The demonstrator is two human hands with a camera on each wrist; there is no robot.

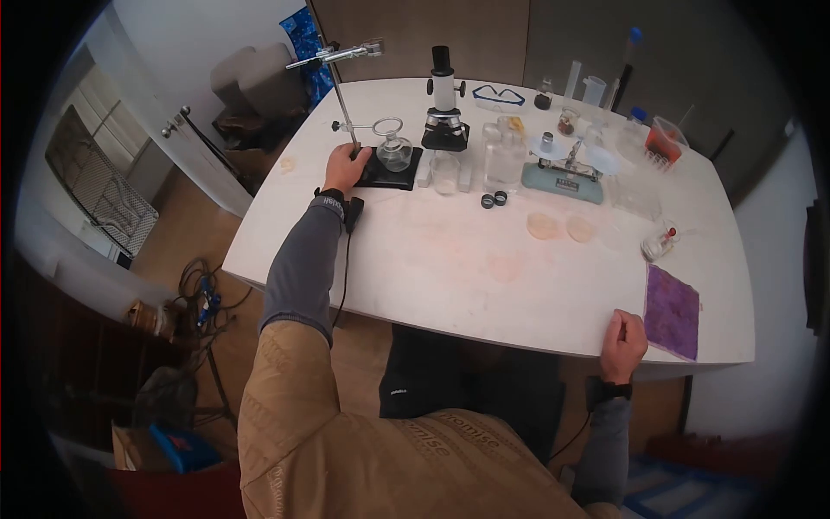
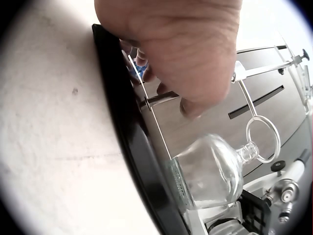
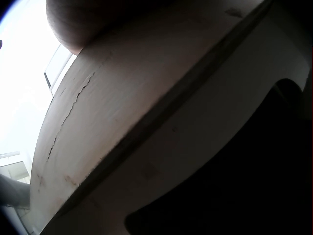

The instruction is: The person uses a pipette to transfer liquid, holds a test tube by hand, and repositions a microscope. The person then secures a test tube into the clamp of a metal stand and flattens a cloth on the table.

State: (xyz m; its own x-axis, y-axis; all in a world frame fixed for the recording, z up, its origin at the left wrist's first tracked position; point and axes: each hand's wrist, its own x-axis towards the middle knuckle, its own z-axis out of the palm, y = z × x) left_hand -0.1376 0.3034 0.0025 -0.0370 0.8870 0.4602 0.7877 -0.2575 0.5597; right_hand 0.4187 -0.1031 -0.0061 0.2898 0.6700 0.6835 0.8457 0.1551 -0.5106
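Note:
At the back left of the table, my left hand (image 1: 344, 168) curls round the lower rod of a metal stand, just above its black base (image 1: 389, 180). In the left wrist view the palm (image 2: 190, 54) covers part of the rod, with fingers behind it and the thumb low. Beside the hand, a round clear glass flask (image 1: 394, 154) stands upright on the base, below a metal ring (image 1: 388, 127). My right hand (image 1: 624, 346) rests at the table's front edge, fingers loosely curled, holding nothing; the right wrist view shows only a dark part of it (image 3: 80, 22).
A microscope (image 1: 443, 104) stands right of the stand, then a clear bottle (image 1: 503, 164) and a green balance (image 1: 562, 183). Two small black rings, two round dishes (image 1: 543, 227), glassware and goggles lie about. A purple cloth (image 1: 672, 311) lies near my right hand.

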